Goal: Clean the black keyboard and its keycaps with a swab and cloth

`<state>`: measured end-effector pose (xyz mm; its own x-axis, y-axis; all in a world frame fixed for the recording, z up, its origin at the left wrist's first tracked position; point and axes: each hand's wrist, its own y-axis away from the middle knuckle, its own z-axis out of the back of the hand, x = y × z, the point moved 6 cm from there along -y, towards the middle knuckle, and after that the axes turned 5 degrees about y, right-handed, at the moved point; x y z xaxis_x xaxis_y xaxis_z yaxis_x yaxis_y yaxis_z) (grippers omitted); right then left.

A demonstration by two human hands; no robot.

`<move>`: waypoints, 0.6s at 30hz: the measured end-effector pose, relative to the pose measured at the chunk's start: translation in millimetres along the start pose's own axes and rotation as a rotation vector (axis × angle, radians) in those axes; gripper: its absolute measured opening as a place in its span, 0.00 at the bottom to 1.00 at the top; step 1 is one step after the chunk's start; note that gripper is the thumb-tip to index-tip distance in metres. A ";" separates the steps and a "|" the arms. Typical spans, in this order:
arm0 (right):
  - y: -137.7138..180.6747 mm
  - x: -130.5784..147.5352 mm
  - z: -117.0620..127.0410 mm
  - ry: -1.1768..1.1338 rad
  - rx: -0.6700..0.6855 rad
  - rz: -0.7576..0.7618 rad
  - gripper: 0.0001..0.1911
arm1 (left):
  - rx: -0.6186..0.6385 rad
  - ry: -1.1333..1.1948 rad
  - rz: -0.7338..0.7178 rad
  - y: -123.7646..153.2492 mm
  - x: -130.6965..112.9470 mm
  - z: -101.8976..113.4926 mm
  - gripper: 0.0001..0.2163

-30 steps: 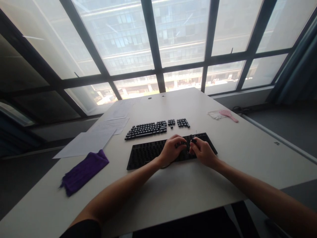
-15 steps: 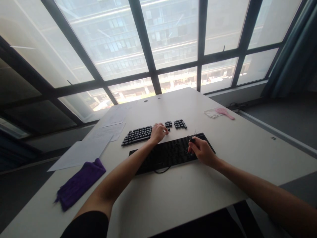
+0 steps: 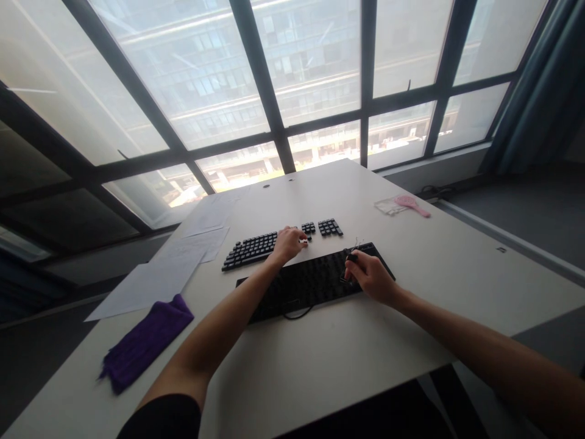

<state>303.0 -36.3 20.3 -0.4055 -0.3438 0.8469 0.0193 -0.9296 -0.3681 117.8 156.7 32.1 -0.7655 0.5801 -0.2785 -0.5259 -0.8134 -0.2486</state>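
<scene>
A black keyboard [image 3: 315,277] lies across the front of the table, its cable curling out at the near edge. Behind it, black keycaps are laid out in blocks: a large block [image 3: 251,250], a small group [image 3: 308,228] and a number-pad group [image 3: 329,227]. My left hand [image 3: 289,242] rests at the right end of the large block, thumb and forefinger apart with white tabletop between them. Over the keyboard's right part, my right hand [image 3: 371,275] is closed around a small black-handled wire keycap puller [image 3: 351,257]; thin wires stick out above the fingers.
To the left lie several white paper sheets [image 3: 150,283] and a folded purple cloth [image 3: 148,341]. At the right, a pink hairbrush [image 3: 411,205] lies partly on a clear plastic bag [image 3: 388,207]. Large windows stand beyond the white table [image 3: 448,262].
The view has shifted slightly. My left thumb and forefinger show a wider gap than before. My right hand keeps its grip on the puller in nearly the same place.
</scene>
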 end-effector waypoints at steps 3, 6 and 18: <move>-0.1 0.8 1.2 0.016 -0.005 -0.001 0.14 | 0.014 0.028 -0.003 -0.6 -1.4 -3.1 0.06; -0.1 1.7 1.5 0.020 -0.001 0.005 0.14 | 0.029 0.072 0.001 -1.8 0.4 -3.4 0.07; -0.4 2.9 0.7 0.022 -0.001 0.005 0.14 | 0.059 0.084 -0.022 -3.9 4.7 -5.0 0.07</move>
<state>302.4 -37.0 23.2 -0.4252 -0.3456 0.8365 0.0209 -0.9277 -0.3727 118.1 162.8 27.2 -0.7212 0.5971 -0.3512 -0.5650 -0.8003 -0.2006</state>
